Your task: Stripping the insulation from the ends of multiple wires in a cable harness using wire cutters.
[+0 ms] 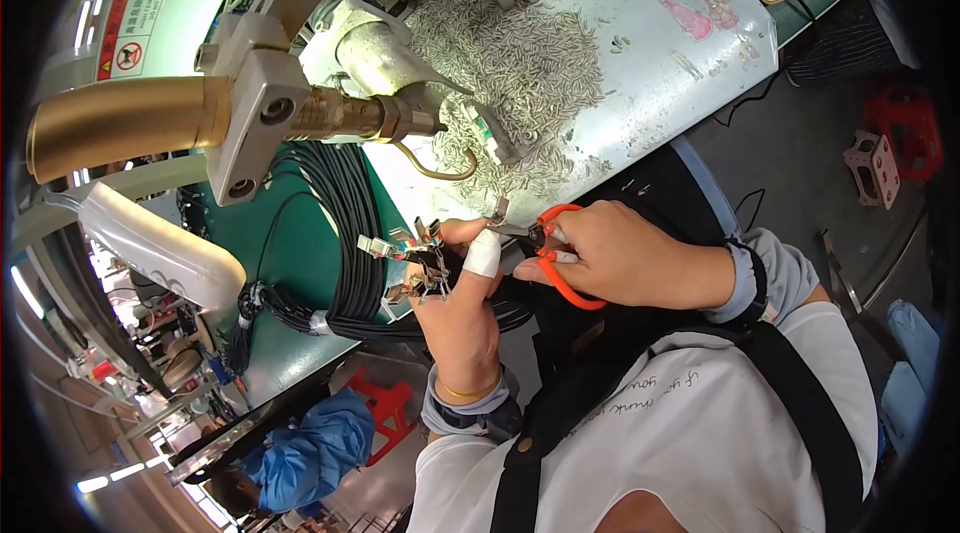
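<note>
My right hand [625,253] grips a pair of orange-handled pliers [565,278], their jaws pointing left. My left hand [462,318], white tape around its thumb, is closed on a bunch of small metal connectors with coloured wire ends [425,258]. One metal connector [500,208] sticks up beyond the left fingertips, beside the plier jaws. Whether the jaws touch it, I cannot make out. Black cables [350,233] lie coiled just left of my left hand.
A soldering iron [330,113] on a bracket hangs at upper left over the white work surface [660,63]. Many short metal clippings [530,63] are heaped there. A lamp [160,243] is at left. Another person in blue [315,448] sits at lower left, near a red stool [380,408].
</note>
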Action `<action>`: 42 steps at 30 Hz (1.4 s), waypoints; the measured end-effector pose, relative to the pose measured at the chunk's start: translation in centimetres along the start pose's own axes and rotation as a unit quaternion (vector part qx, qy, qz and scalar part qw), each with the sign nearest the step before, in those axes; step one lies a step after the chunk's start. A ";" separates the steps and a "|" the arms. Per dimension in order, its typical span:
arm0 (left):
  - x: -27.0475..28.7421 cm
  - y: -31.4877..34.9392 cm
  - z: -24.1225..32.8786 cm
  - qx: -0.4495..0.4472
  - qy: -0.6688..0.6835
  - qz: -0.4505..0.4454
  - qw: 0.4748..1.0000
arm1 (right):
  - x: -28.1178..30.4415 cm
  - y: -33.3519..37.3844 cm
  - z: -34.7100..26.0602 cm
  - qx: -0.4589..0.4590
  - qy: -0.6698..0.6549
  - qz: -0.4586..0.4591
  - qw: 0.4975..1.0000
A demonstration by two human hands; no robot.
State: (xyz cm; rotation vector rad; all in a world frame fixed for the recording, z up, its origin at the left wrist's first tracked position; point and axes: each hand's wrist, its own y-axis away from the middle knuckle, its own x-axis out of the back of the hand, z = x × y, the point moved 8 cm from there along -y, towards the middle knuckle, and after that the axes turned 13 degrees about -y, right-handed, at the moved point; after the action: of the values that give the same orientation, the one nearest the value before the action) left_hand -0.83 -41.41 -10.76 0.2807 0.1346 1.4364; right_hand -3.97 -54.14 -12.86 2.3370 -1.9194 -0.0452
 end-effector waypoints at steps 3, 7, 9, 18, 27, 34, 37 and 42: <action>0.0 -0.3 -0.1 0.005 -0.003 -0.018 1.000 | 0.1 0.1 0.4 0.042 -0.023 0.024 0.999; -0.5 -2.3 -0.5 0.040 0.022 -0.082 0.996 | -0.6 0.2 1.0 0.014 -0.197 -0.039 0.980; -1.2 -3.5 -0.9 0.087 0.072 -0.124 0.986 | 0.1 0.4 1.2 -0.101 -0.306 -0.033 0.946; -2.7 -6.7 -0.7 0.087 0.123 -0.153 0.977 | 4.9 -4.8 -1.6 0.000 -0.188 0.137 0.973; -2.5 -7.4 -0.6 0.108 0.131 -0.195 0.966 | 4.7 -6.2 -0.9 -0.030 -0.211 0.111 0.971; -2.2 -7.4 -0.7 0.102 0.106 -0.185 0.972 | 4.6 -6.4 -1.0 -0.019 -0.230 0.102 0.968; -1.8 -7.5 -0.2 0.069 0.072 -0.157 0.983 | 4.5 -6.5 -0.9 -0.018 -0.241 0.102 0.965; -2.1 -7.4 -0.1 0.061 0.076 -0.156 0.983 | 4.4 -6.5 -0.7 -0.019 -0.228 0.101 0.968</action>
State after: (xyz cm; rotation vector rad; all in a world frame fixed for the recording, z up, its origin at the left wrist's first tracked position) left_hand 5.94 -44.29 -12.98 0.2388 0.3768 1.1385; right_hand 3.32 -57.20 -12.61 2.2344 -2.3185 -0.6462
